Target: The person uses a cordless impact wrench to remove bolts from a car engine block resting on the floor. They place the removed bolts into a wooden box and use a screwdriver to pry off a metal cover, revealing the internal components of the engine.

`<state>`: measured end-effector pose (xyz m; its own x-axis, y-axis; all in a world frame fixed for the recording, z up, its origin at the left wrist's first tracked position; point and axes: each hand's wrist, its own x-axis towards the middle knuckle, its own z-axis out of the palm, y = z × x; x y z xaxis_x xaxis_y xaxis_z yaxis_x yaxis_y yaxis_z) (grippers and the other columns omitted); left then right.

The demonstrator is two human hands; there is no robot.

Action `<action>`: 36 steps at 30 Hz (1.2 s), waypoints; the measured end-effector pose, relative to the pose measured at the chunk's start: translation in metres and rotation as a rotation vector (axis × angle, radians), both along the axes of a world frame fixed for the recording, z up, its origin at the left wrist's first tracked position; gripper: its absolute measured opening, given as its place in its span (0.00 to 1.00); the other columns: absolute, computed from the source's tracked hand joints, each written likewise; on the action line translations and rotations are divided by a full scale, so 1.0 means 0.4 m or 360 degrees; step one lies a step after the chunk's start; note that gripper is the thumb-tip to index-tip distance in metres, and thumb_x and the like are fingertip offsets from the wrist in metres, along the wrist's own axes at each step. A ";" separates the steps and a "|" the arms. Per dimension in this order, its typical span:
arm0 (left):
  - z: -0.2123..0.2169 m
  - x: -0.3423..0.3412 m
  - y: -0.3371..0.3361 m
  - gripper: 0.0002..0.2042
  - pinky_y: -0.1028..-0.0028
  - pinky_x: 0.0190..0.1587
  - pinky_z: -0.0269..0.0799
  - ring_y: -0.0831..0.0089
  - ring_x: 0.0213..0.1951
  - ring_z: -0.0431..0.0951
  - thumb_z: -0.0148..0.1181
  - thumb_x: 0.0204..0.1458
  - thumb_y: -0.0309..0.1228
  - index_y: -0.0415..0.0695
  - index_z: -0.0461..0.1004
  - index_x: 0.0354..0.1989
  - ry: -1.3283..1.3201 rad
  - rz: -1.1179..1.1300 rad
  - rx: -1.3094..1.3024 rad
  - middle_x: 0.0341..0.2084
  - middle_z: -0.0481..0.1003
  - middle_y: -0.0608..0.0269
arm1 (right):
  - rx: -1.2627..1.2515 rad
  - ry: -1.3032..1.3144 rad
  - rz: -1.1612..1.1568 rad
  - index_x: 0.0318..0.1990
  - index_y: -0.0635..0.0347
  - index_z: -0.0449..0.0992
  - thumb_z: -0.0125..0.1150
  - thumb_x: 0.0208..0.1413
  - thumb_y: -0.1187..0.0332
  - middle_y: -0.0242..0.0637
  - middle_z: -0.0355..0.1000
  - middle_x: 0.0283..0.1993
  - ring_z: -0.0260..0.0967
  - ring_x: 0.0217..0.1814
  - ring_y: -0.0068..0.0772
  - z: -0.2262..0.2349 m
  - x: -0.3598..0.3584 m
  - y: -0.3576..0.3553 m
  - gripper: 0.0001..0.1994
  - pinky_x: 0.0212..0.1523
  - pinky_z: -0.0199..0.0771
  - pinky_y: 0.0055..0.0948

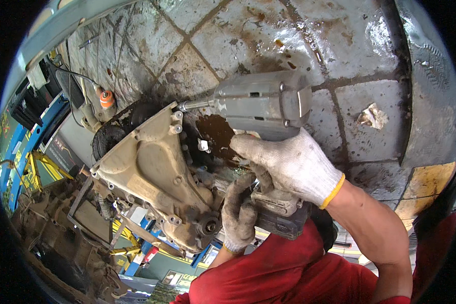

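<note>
My gloved right hand (296,162) is wrapped round the handle of a grey cordless impact wrench (258,104). The wrench points left, and its socket (195,105) meets the upper corner of a tan metal engine cover (159,157). Low on the tool, my gloved left hand (239,218) has its fingers curled against the handle base, next to the dark battery (283,223); its palm side is partly hidden. Whether a bolt sits inside the socket cannot be seen.
Wet, oil-stained floor tiles (228,35) lie behind the wrench. A dark brown oil puddle (215,131) spreads beside the cover. A crumpled tissue (373,116) rests on the right. An orange-banded cylindrical part (106,99) with a cable stands at left, above dirty engine parts (50,228).
</note>
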<state>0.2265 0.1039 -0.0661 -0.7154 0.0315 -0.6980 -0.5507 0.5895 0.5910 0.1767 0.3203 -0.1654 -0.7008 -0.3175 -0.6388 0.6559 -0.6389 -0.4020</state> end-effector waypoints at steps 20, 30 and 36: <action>0.010 -0.005 0.051 0.30 0.59 0.72 0.69 0.57 0.66 0.76 0.55 0.74 0.45 0.32 0.70 0.72 0.0210 -0.0205 0.0028 0.64 0.76 0.47 | -0.0313 -0.0419 -0.0077 0.34 0.60 0.84 0.72 0.67 0.54 0.30 0.73 0.23 0.67 0.20 0.25 0.025 0.017 0.022 0.17 0.23 0.66 0.33; -0.155 -0.232 0.051 0.09 0.73 0.38 0.73 0.77 0.34 0.76 0.57 0.75 0.34 0.46 0.77 0.57 -0.0012 0.1418 0.1610 0.37 0.77 0.66 | -0.0401 -0.0317 0.0009 0.53 0.58 0.86 0.69 0.70 0.54 0.30 0.76 0.35 0.70 0.29 0.24 0.014 0.006 0.045 0.17 0.27 0.73 0.29; -0.253 -0.319 -0.019 0.09 0.74 0.31 0.69 0.77 0.23 0.67 0.59 0.71 0.33 0.41 0.72 0.38 -0.0219 0.1666 0.2427 0.25 0.70 0.67 | -0.0542 -0.0396 0.0038 0.47 0.49 0.84 0.65 0.72 0.56 0.22 0.72 0.30 0.70 0.28 0.21 0.018 -0.028 0.058 0.10 0.27 0.73 0.28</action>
